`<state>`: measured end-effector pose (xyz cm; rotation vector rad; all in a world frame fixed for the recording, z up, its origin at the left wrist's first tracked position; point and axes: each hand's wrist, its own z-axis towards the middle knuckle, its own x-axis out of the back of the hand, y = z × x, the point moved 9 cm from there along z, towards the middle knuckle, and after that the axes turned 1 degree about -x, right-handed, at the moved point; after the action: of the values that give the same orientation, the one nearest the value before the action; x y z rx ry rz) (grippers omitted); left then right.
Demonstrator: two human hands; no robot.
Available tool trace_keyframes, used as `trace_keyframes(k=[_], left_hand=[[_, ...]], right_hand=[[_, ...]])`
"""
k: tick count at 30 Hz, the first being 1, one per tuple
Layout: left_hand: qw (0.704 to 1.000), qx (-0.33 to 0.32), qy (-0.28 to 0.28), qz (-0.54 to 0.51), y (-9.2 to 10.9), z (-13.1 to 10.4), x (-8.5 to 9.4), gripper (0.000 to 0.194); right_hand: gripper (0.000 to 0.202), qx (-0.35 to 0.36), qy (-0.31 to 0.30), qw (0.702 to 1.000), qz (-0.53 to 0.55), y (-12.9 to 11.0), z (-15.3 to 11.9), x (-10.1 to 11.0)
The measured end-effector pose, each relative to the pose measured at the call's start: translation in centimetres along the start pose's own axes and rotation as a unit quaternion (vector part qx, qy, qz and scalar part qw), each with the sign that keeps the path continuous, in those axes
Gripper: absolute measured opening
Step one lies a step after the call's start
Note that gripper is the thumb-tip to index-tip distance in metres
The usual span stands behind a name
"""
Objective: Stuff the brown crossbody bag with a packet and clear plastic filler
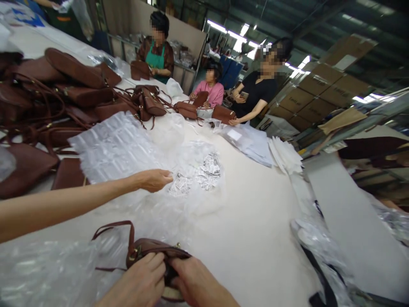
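Note:
A brown leather handbag (150, 246) lies at the near edge of the table, its top open and its strap looped out to the left. My left hand (142, 277) grips the near left rim, fingers curled over the edge. On the right, my right hand (196, 279) holds the bag at the opening, with its fingertips hidden inside. Clear plastic wrap (51, 268) spreads beside the bag. Beyond it, a co-worker's hand (156, 180) reaches in from the left to small white packets (209, 170) on a plastic sheet.
Brown handbags (73, 96) are heaped at the left, next to inflated plastic packing (111, 145). Several people stand or sit along the far side. White sheets (249, 143) lie at the table's right edge, and cartons (313, 85) are stacked behind.

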<state>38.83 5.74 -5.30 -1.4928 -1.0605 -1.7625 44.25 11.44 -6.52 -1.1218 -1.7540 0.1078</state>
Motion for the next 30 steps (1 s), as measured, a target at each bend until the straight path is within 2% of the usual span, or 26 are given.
trace_keyframes(k=[2,4,7,10,12,14,18,21,23,26,30], left_hand=[[0.999,0.001,0.046,0.013,-0.5,-1.7,1.5,0.019],[0.994,0.016,0.108,0.017,-1.4,-3.8,2.8,0.021],[0.986,0.056,0.156,0.002,-2.9,-6.3,3.8,0.023],[0.977,0.075,0.200,-0.003,-3.4,-6.8,4.5,0.027],[0.956,0.081,0.281,-0.008,-3.3,-7.0,5.8,0.033],[0.943,0.080,0.323,-0.013,-3.2,-7.0,6.4,0.038],[0.959,0.069,0.273,0.020,-3.1,-6.5,5.8,0.037],[0.959,0.056,0.277,0.024,-3.4,-6.4,6.1,0.038],[0.955,0.052,0.292,0.000,-3.8,-5.9,6.8,0.040],[0.957,0.040,0.284,-0.046,-4.5,-4.5,7.9,0.048],[0.962,0.041,0.256,-0.080,-5.2,-3.3,8.7,0.050]], right_hand=[[0.038,0.007,-0.012,0.999,-0.046,0.1,-0.4,-0.6],[0.036,-0.016,-0.013,0.997,-0.076,0.5,-0.5,-0.8],[0.030,-0.017,0.027,0.997,-0.072,-0.5,0.1,0.1],[0.027,0.113,0.074,0.991,-0.018,-4.2,1.6,1.3],[0.031,0.198,0.061,0.978,0.005,-6.3,2.6,1.3],[0.037,0.231,0.021,0.973,-0.007,-7.0,3.8,0.7],[0.035,0.230,-0.019,0.971,-0.065,-6.5,5.1,-0.5],[0.021,0.220,-0.021,0.966,-0.137,-6.4,5.2,-0.8],[0.014,0.220,-0.009,0.954,-0.201,-6.8,5.0,-0.6],[0.019,0.242,0.011,0.933,-0.267,-7.6,4.5,0.3],[0.015,0.246,-0.019,0.918,-0.312,-5.7,2.4,1.3]])
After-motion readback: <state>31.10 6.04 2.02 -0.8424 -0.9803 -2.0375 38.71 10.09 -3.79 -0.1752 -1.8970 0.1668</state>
